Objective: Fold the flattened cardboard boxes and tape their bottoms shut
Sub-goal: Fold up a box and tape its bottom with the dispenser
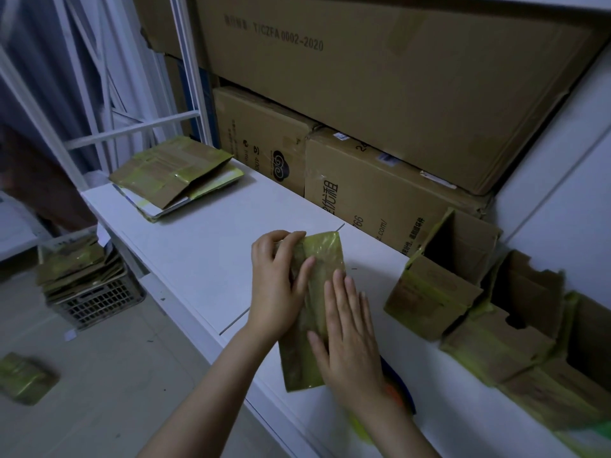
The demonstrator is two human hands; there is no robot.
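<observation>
The small taped box [325, 256] lies on the white desk [205, 246] under both hands. The left hand [277, 282] grips its far corner with curled fingers; the right hand [350, 328] presses flat, fingers straight. Open folded boxes [433, 292] stand right of the right hand

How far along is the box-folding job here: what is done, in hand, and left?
Done: several folded boxes stand open at the right of the table. In hand: the left hand holds one box while the right hand presses flat on its tape. Left: flattened boxes stacked at the far end, more in the crate on the floor.
</observation>
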